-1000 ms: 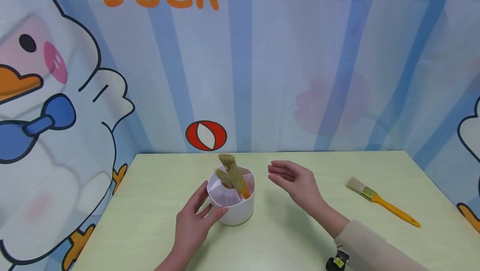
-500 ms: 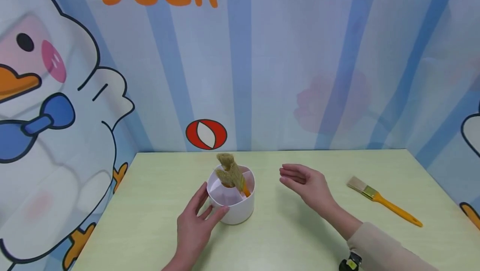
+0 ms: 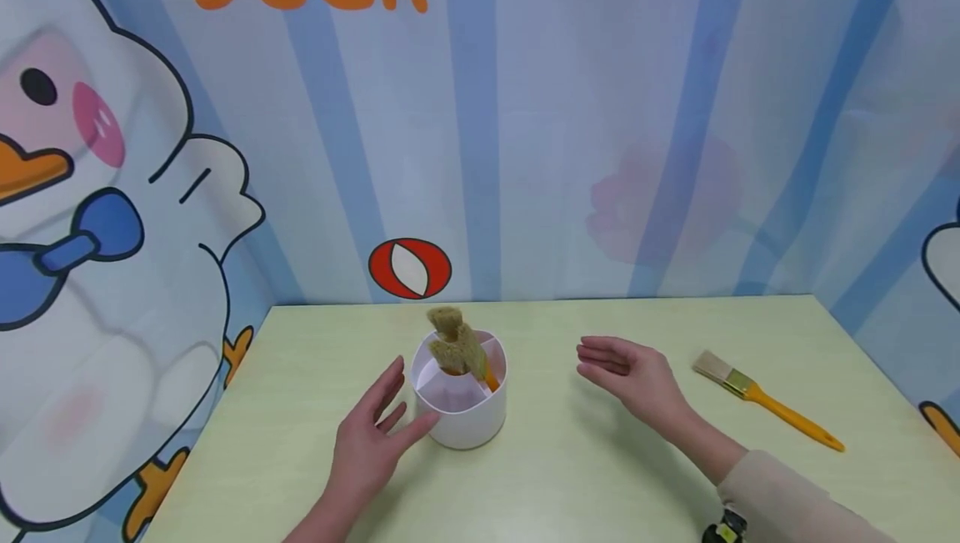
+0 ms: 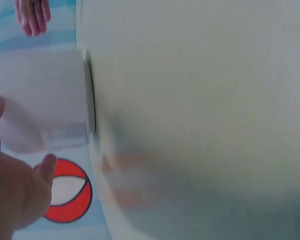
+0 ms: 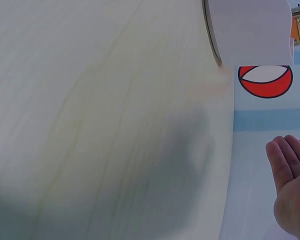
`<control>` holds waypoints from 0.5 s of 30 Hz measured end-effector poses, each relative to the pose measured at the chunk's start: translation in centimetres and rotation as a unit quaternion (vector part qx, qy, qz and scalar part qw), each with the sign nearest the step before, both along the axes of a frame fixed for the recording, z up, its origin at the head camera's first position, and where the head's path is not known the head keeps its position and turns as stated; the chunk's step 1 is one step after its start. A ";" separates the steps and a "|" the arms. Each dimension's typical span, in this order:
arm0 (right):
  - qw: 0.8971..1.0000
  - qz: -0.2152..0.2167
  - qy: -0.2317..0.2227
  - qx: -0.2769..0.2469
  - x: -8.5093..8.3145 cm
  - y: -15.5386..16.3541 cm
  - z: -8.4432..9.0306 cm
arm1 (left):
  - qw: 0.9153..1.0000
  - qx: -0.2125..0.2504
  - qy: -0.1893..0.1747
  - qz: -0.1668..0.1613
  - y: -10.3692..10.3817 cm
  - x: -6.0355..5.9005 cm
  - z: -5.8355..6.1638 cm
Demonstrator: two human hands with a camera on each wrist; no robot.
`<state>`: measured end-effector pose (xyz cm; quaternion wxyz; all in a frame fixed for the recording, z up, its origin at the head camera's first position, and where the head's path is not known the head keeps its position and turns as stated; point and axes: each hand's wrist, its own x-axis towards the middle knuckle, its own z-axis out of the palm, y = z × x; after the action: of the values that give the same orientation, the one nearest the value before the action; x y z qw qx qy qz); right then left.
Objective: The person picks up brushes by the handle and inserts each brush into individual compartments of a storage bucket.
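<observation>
A person in a plain beige sleeve (image 3: 798,495), its edge set back from the wrist behind the bare right hand (image 3: 626,378). Beside that edge sits a small black device (image 3: 733,519) bearing a yellow-green patch (image 3: 726,533), partly cut off. The forearm (image 3: 324,514) behind the left hand (image 3: 367,447) is uncovered.

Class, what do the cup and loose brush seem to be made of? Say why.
Cup: likely plastic, smooth, white and thin-rimmed. Loose brush: bristles look like hair or fibre, pale and matte; band likely metal, shiny; handle smooth yellow, plastic or painted wood.
</observation>
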<state>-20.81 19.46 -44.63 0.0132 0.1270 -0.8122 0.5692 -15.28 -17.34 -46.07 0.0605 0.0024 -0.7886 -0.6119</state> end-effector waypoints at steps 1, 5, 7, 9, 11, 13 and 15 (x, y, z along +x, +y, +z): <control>1.000 0.000 0.001 0.004 0.0 0.2 0.0 | 1.000 -0.004 -0.005 -0.016 -0.4 -0.3 0.1; 1.000 -0.004 -0.005 0.022 0.1 1.0 -0.2 | 0.996 -0.009 -0.022 -0.084 -1.9 -1.6 0.8; 1.000 -0.006 -0.013 0.027 0.1 1.3 -0.2 | 0.993 -0.012 -0.029 -0.114 -2.4 -2.2 1.1; 0.999 -0.005 -0.018 0.033 0.3 1.6 -0.3 | 0.990 -0.013 -0.036 -0.136 -2.8 -2.7 1.2; 0.999 -0.002 -0.020 0.042 0.3 1.9 -0.2 | 0.988 -0.013 -0.041 -0.148 -3.0 -3.0 1.3; 0.998 0.001 -0.021 0.054 0.4 2.2 -0.2 | 0.987 -0.011 -0.043 -0.152 -3.0 -3.3 1.2; 0.998 0.003 -0.022 0.064 0.4 2.6 -0.3 | 0.988 -0.005 -0.040 -0.151 -2.8 -3.4 1.0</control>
<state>-20.39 22.03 -44.91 -0.0152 0.1176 -0.8466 0.5189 -18.63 -20.12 -45.07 -0.0642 -0.0930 -0.7849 -0.6092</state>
